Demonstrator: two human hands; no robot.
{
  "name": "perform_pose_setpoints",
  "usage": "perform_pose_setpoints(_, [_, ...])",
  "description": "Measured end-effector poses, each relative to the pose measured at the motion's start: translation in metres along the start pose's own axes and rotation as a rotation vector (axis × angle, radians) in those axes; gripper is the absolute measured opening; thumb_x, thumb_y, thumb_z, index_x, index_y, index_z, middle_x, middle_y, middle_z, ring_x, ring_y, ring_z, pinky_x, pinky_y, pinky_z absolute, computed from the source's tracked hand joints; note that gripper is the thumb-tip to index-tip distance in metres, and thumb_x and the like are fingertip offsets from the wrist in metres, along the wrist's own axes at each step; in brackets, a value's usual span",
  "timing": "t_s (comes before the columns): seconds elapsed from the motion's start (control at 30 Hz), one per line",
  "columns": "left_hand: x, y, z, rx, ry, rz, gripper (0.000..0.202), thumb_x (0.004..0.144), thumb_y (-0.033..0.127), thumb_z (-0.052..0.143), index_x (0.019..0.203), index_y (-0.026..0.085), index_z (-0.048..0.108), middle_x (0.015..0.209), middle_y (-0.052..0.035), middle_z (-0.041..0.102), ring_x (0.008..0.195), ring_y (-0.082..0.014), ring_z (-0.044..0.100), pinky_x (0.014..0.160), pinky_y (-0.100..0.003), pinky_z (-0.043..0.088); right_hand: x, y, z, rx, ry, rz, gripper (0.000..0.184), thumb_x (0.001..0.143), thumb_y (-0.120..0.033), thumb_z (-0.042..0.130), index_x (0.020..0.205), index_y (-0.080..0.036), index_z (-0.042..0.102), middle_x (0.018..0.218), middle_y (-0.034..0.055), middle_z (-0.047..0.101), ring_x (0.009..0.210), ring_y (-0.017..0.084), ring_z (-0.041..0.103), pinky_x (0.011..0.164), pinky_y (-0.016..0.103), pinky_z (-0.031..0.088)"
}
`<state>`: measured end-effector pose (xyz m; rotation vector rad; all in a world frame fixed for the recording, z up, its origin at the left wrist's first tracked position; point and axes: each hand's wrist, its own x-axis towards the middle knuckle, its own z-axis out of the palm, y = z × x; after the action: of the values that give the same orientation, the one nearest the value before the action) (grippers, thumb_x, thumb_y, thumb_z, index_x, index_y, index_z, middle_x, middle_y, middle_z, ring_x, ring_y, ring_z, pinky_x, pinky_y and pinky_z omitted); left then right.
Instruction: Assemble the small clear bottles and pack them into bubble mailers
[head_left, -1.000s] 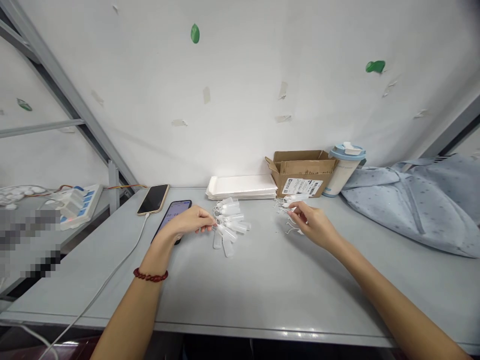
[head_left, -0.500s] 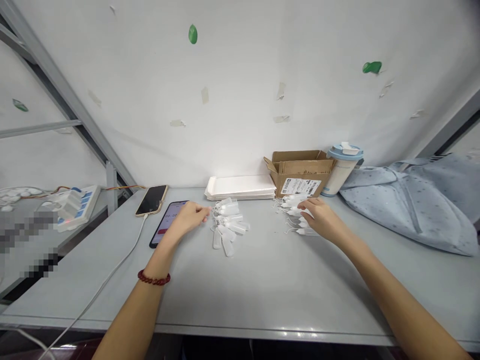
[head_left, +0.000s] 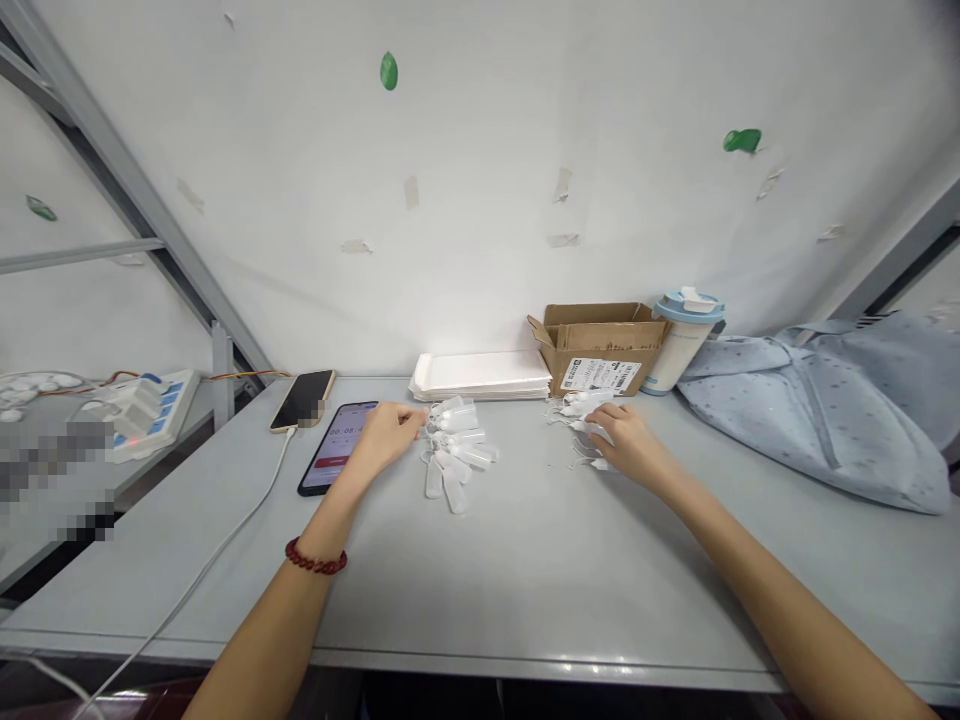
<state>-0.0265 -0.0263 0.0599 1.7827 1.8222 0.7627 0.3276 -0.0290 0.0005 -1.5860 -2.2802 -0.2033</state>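
Note:
My left hand [head_left: 391, 432] is at the left edge of a loose pile of translucent white tags [head_left: 457, 455] with thin strings. Its thumb and fingertips are pinched together beside the strings; what they hold is too small to make out. A second group of white string tags [head_left: 581, 403], with tapered ends, lies to the right in front of the cardboard box. Over this group, my right hand [head_left: 628, 440] has its thumb and fingers curled around one white tag, hiding part of it and its neighbours.
Behind the tags lie a stack of white envelopes [head_left: 480, 375], an open cardboard box [head_left: 600, 345] and a lidded cup [head_left: 682, 345]. A blue cloth bag [head_left: 810, 420] is at right. Left are two phones [head_left: 303, 400], a white cable [head_left: 247, 520] and a power strip [head_left: 169, 410].
My right hand has shifted slightly left and down over the right-hand tags, its fingers closing around one. My left hand has moved slightly right, closer to the left pile's strings.

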Motion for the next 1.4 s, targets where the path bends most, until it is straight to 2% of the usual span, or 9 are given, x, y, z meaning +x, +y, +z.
perform_pose_setpoints(0.13, [-0.002,0.004,0.002,0.018,0.051,0.038,0.039,0.072,0.047,0.048,0.064,0.014,0.067,0.054,-0.0014,0.06,0.053,-0.0152,0.05,0.053,-0.023,0.034,0.001,-0.004,0.005,0.014,0.006,-0.018,0.024,0.082,-0.02,0.045,0.096,-0.019,0.064,0.096,0.0103,0.064,0.081,0.023,0.055,0.076,0.039,0.045])
perform_pose_setpoints(0.33, [-0.011,0.011,0.012,0.072,0.14,0.191,0.04,0.079,0.042,0.041,0.052,0.016,0.054,0.048,0.0031,0.042,0.05,-0.0111,0.037,0.052,-0.023,0.026,-0.001,-0.012,0.01,0.034,-0.014,-0.041,0.022,0.082,-0.016,0.044,0.092,-0.019,0.064,0.092,0.0089,0.067,0.087,0.024,0.056,0.075,0.039,0.045])
perform_pose_setpoints(0.53, [-0.03,0.026,0.024,0.004,0.163,0.343,0.036,0.084,0.039,0.04,0.061,0.017,0.054,0.054,0.0025,0.045,0.053,-0.0113,0.038,0.053,-0.023,0.028,-0.001,-0.026,0.003,0.087,0.056,-0.07,0.023,0.085,-0.018,0.043,0.098,-0.022,0.061,0.098,0.0086,0.066,0.095,0.025,0.054,0.075,0.04,0.045])
perform_pose_setpoints(0.7, [-0.045,0.035,0.038,-0.112,-0.041,0.401,0.028,0.085,0.036,0.043,0.092,0.017,0.063,0.069,-0.0009,0.061,0.06,-0.0131,0.05,0.057,-0.023,0.037,-0.005,-0.051,-0.013,0.239,0.19,-0.162,0.022,0.09,-0.022,0.041,0.104,-0.022,0.058,0.097,0.0093,0.063,0.092,0.024,0.055,0.077,0.04,0.046])
perform_pose_setpoints(0.8, [-0.051,0.037,0.048,-0.131,-0.195,0.403,0.036,0.086,0.037,0.044,0.113,0.018,0.058,0.076,-0.0017,0.063,0.061,-0.0132,0.052,0.058,-0.023,0.039,-0.01,-0.071,-0.022,0.296,0.239,-0.226,0.022,0.091,-0.02,0.04,0.106,-0.022,0.055,0.097,0.0093,0.061,0.09,0.022,0.055,0.076,0.039,0.046])
perform_pose_setpoints(0.87, [-0.053,0.038,0.052,-0.145,-0.257,0.411,0.038,0.088,0.037,0.042,0.117,0.018,0.055,0.076,-0.0014,0.063,0.063,-0.0133,0.053,0.059,-0.024,0.039,-0.014,-0.083,-0.025,0.315,0.263,-0.259,0.021,0.091,-0.019,0.041,0.107,-0.021,0.054,0.097,0.0096,0.06,0.089,0.021,0.055,0.075,0.038,0.047])
perform_pose_setpoints(1.07, [-0.056,0.041,0.05,-0.211,-0.329,0.389,0.032,0.089,0.037,0.039,0.08,0.017,0.062,0.066,0.0009,0.057,0.052,-0.0097,0.043,0.051,-0.023,0.033,-0.02,-0.097,-0.025,0.334,0.242,-0.284,0.023,0.091,-0.017,0.039,0.109,-0.021,0.053,0.099,0.0108,0.059,0.087,0.021,0.057,0.073,0.036,0.049])
perform_pose_setpoints(1.23, [-0.056,0.045,0.048,-0.379,-0.413,0.295,0.032,0.087,0.038,0.042,0.074,0.016,0.06,0.067,0.0003,0.057,0.051,-0.0089,0.044,0.051,-0.022,0.037,-0.02,-0.098,-0.026,0.413,0.245,-0.3,0.024,0.091,-0.016,0.038,0.11,-0.021,0.052,0.1,0.0111,0.056,0.087,0.019,0.058,0.072,0.032,0.051])
perform_pose_setpoints(1.4, [-0.057,0.048,0.049,-0.501,-0.484,0.246,0.035,0.088,0.038,0.042,0.068,0.015,0.059,0.053,0.0035,0.048,0.046,-0.0077,0.042,0.051,-0.022,0.037,-0.02,-0.104,-0.029,0.471,0.294,-0.332,0.026,0.091,-0.012,0.039,0.113,-0.022,0.048,0.097,0.0094,0.055,0.087,0.018,0.059,0.071,0.03,0.052])
